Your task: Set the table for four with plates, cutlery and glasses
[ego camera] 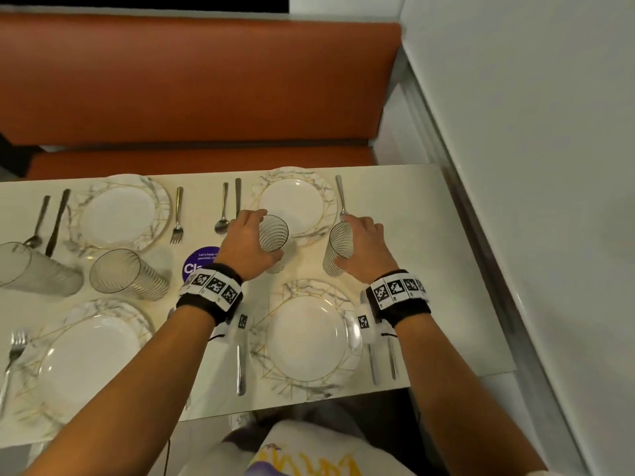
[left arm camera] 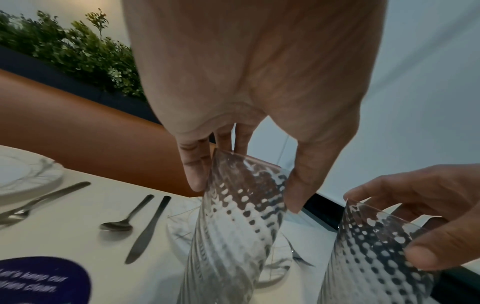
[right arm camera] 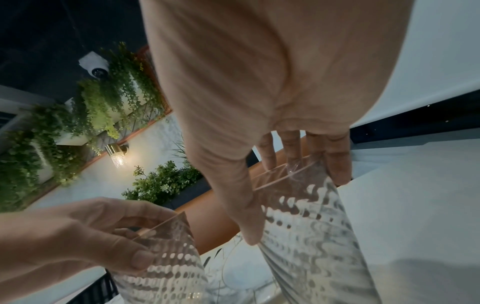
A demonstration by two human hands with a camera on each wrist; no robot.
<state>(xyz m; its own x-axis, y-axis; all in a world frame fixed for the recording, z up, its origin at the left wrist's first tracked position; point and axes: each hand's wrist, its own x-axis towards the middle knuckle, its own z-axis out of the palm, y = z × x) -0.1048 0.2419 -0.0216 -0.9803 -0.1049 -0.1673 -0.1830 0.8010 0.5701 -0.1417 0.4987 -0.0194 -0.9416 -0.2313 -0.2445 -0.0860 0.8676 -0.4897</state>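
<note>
Left hand (ego camera: 249, 243) grasps one ribbed glass (ego camera: 274, 240), right hand (ego camera: 369, 250) another (ego camera: 338, 250); each should land upright at its plate's one o'clock.

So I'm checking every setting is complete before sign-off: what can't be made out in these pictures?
- Near right cutlery: head view, tops hidden by the right hand's wristband.
- Near left plate and fork: head view, partly cut off by the picture's edge.
- Purple sticker: head view, mostly covered by the left hand.
- Glass bases: both wrist views, below the frame.
</note>
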